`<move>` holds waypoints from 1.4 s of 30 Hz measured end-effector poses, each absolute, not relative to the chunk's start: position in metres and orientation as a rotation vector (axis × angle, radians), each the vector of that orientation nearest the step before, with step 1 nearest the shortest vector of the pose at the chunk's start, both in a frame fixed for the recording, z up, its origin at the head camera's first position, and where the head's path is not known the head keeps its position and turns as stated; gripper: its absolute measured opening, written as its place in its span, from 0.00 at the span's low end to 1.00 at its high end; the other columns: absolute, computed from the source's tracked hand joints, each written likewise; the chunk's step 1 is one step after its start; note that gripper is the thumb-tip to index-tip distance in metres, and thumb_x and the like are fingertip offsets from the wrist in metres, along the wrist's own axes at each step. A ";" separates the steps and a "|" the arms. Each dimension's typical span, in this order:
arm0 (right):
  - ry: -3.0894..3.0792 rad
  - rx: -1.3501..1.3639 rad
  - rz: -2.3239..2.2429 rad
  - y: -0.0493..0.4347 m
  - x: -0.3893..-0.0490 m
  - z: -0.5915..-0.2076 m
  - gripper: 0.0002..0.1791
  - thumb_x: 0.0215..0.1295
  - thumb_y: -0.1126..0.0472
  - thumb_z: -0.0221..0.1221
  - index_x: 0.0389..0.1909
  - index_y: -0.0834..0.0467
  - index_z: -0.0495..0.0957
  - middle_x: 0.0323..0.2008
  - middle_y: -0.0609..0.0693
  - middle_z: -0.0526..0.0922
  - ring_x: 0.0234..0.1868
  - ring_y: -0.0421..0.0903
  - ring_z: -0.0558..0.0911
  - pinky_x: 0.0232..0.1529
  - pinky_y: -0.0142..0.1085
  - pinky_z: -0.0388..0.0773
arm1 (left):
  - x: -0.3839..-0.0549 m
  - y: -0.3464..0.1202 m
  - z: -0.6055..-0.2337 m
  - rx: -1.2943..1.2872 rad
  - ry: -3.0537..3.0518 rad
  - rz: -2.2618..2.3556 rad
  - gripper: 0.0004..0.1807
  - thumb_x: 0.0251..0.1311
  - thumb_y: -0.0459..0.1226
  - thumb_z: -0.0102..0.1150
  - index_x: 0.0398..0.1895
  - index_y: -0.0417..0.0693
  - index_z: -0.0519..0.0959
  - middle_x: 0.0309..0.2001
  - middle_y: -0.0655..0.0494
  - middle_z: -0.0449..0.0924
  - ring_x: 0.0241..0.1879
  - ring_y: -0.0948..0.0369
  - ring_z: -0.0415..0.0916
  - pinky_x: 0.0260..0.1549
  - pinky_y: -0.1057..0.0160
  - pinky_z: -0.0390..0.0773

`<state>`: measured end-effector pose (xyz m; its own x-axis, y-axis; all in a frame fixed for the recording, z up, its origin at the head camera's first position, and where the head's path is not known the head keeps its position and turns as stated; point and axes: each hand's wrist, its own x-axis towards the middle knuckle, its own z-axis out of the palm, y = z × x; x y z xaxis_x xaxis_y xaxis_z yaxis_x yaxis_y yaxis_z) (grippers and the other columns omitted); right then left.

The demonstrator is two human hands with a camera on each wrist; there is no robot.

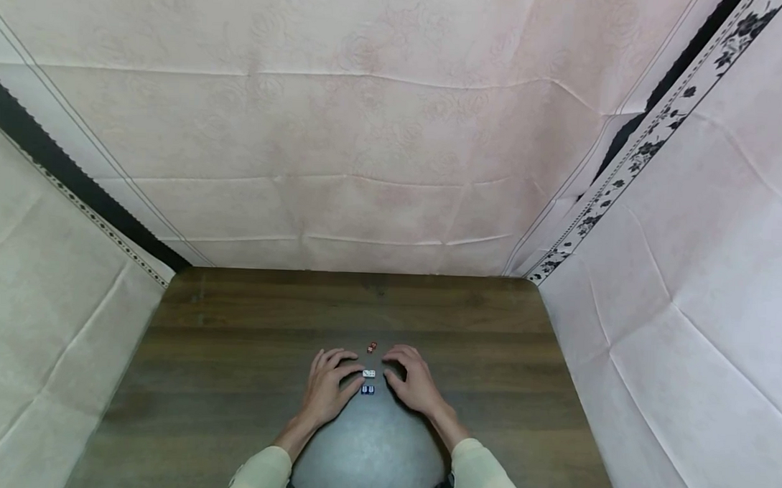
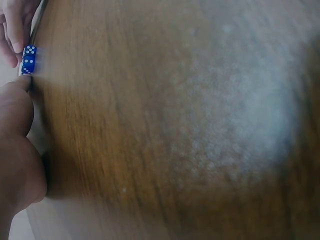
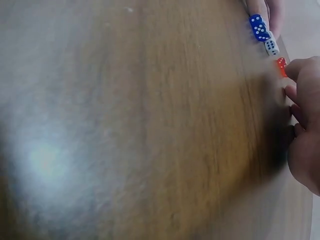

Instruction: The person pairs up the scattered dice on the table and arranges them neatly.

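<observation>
Three pairs of small dice stand in a column on the table between the hands. Farthest are the red dice, set askew; the white dice lie side by side in the middle, and the blue dice are nearest the body. My left hand rests at their left, index fingertip and thumb tip close beside the white and blue pairs; whether they touch cannot be told. To the right, my right hand lies with loosely bent fingers, apart from the dice. In the right wrist view the red dice are partly hidden by its thumb.
A brown wood-grain table spreads under both hands, with a bright sheen near the body. Pale patterned cloth hangs behind its far edge, and more cloth stands at the left and right sides.
</observation>
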<state>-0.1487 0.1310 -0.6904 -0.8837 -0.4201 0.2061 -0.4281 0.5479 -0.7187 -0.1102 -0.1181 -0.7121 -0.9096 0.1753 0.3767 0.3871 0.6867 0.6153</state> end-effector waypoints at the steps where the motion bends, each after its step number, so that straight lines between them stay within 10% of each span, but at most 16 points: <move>1: -2.758 0.752 1.277 0.130 -0.151 -0.691 0.13 0.79 0.64 0.69 0.60 0.59 0.89 0.66 0.58 0.87 0.75 0.59 0.81 0.76 0.62 0.78 | -0.110 -0.118 -0.712 -0.444 -2.614 -1.045 0.12 0.68 0.42 0.81 0.52 0.55 0.95 0.62 0.50 0.89 0.71 0.39 0.78 0.78 0.19 0.58; 23: -2.838 0.831 1.125 0.110 -0.197 -0.684 0.16 0.81 0.62 0.68 0.65 0.55 0.88 0.76 0.62 0.79 0.86 0.69 0.67 0.85 0.70 0.62 | -0.112 -0.120 -0.717 -0.461 -2.619 -1.024 0.12 0.68 0.44 0.80 0.52 0.57 0.95 0.63 0.51 0.89 0.72 0.40 0.77 0.78 0.20 0.59; 42: -2.676 0.870 1.111 0.111 -0.202 -0.700 0.06 0.79 0.58 0.71 0.51 0.51 0.92 0.71 0.60 0.82 0.79 0.64 0.72 0.78 0.65 0.69 | -0.111 -0.118 -0.712 -0.448 -2.658 -1.002 0.12 0.69 0.44 0.80 0.53 0.57 0.95 0.63 0.51 0.88 0.72 0.41 0.78 0.79 0.20 0.60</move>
